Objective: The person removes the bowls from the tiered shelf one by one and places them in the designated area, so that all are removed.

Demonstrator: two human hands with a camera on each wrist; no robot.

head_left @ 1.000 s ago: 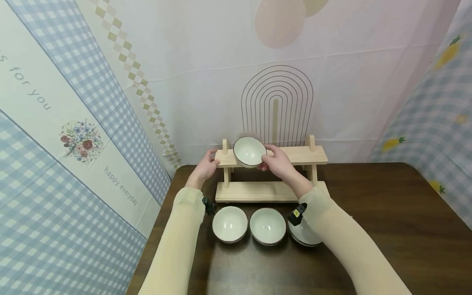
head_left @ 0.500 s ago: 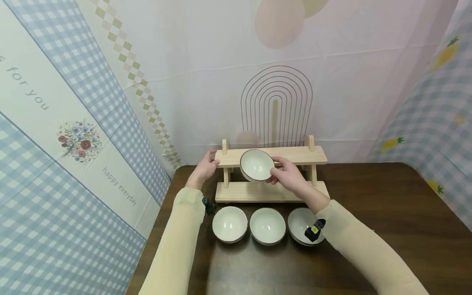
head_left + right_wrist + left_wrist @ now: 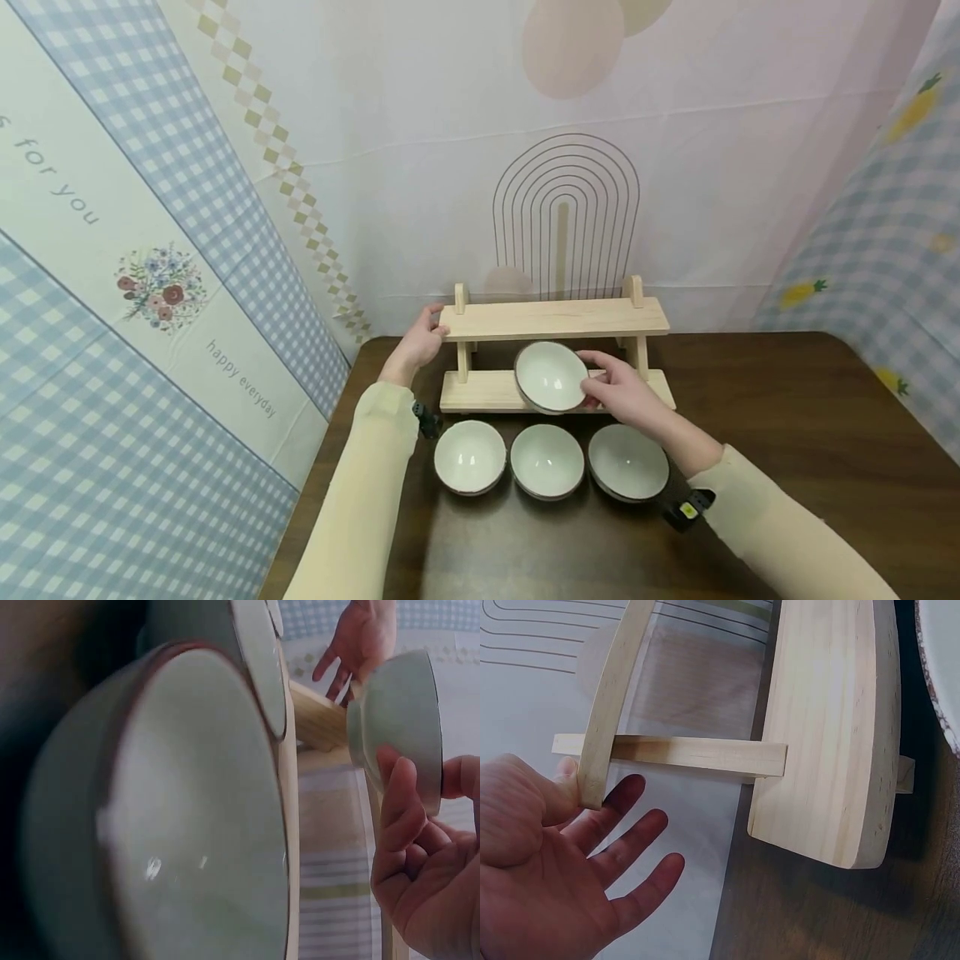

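My right hand (image 3: 626,392) pinches the right rim of a pale bowl (image 3: 550,375) with a dark edge. The bowl hangs tilted in front of the lower board of a two-tier wooden shelf (image 3: 555,321). In the right wrist view, thumb and fingers hold the bowl (image 3: 401,720) from both sides of its wall. My left hand (image 3: 422,340) grips the left end of the shelf's upper board. Seen from the left wrist, its thumb and index finger pinch the board end (image 3: 592,772), while the other fingers (image 3: 641,832) stretch out free.
Three bowls stand in a row in front of the shelf: left (image 3: 470,458), middle (image 3: 547,462) and right (image 3: 628,463). The right one looks stacked on another. All sit on a dark wooden table (image 3: 765,417). A patterned cloth backdrop (image 3: 420,208) rises behind.
My right hand has brought the bowl down and to the right, from the upper board to in front of the lower one. My left hand stays on the shelf end.
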